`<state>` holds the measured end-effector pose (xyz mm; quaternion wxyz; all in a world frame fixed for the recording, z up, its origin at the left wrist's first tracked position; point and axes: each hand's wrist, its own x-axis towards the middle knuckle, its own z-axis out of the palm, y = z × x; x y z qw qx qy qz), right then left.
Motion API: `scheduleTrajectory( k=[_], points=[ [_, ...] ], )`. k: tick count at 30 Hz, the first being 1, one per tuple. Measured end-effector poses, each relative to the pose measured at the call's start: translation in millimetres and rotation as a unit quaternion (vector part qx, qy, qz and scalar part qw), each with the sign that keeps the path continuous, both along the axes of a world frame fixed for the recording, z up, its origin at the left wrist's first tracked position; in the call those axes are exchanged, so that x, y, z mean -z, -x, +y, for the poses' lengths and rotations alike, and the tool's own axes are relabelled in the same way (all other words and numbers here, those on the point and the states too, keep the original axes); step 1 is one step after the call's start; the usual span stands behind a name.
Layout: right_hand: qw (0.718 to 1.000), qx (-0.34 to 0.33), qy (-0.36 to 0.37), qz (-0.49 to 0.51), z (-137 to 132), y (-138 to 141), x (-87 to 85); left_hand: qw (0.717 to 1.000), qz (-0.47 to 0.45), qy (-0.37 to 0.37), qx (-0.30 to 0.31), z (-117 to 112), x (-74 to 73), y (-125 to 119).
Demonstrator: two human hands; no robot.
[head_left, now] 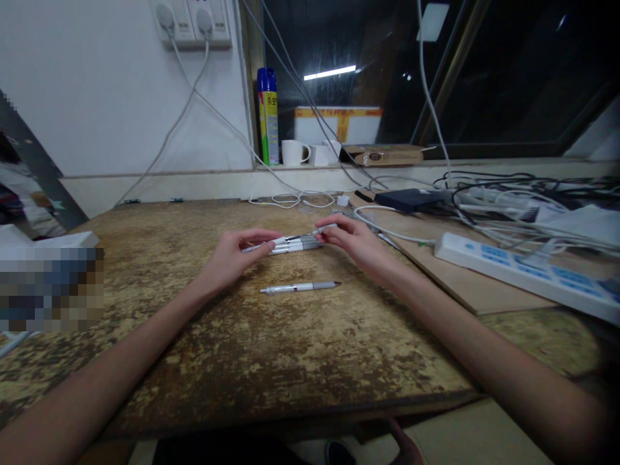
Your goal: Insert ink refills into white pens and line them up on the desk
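Note:
My left hand (pixel 237 253) is closed, thumb and fingers pinching the white barrel of a pen (pixel 279 241) above the table. A thin dark refill (pixel 294 237) sticks out of the barrel toward the right. In my right hand (pixel 351 237), the fingertips pinch a small grey pen grip (pixel 325 228) beside the refill's tip. Whether the grip touches the refill I cannot tell. Just below and behind my hands lie several white and grey pens (pixel 295 247), side by side, partly hidden by my fingers. A single click pen (pixel 300 287) lies nearer to me, its tip pointing right.
The worn wooden table (pixel 271 361) carries a white power strip (pixel 523 268) and a brown board (pixel 465 278) on the right. Tangled cables (pixel 484 194) lie at the back right. A spray can (pixel 268 116) and a white mug (pixel 293 152) stand on the window sill.

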<state>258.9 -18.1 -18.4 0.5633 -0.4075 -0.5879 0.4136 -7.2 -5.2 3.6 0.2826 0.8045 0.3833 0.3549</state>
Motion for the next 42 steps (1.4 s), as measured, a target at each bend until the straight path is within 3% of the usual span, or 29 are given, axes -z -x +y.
scheduleTrajectory(
  k=[7,12,23,33,39,42],
  points=[
    [0.999,0.001,-0.001,-0.049,-5.1,5.6,-3.3,1.000,0.000,0.004,0.010,-2.0,-0.8,-1.9],
    [0.992,-0.030,-0.052,-0.113,-8.7,12.7,-4.3,0.999,-0.013,0.017,0.039,-5.9,-1.8,-6.2],
    [0.985,-0.062,-0.093,-0.132,-10.8,16.6,-1.2,0.998,-0.017,0.036,0.057,-7.1,1.1,-7.1],
    [0.987,-0.089,-0.038,-0.129,-13.7,20.5,0.5,0.997,0.001,0.023,0.069,-6.4,2.3,-6.9],
    [0.979,-0.089,-0.069,-0.168,-15.8,21.5,-0.2,0.998,-0.005,0.028,0.062,-6.6,1.0,-6.9],
    [0.982,-0.108,-0.043,-0.151,-15.5,21.6,0.2,0.997,-0.002,0.024,0.071,-7.4,0.5,-7.2]
  ],
)
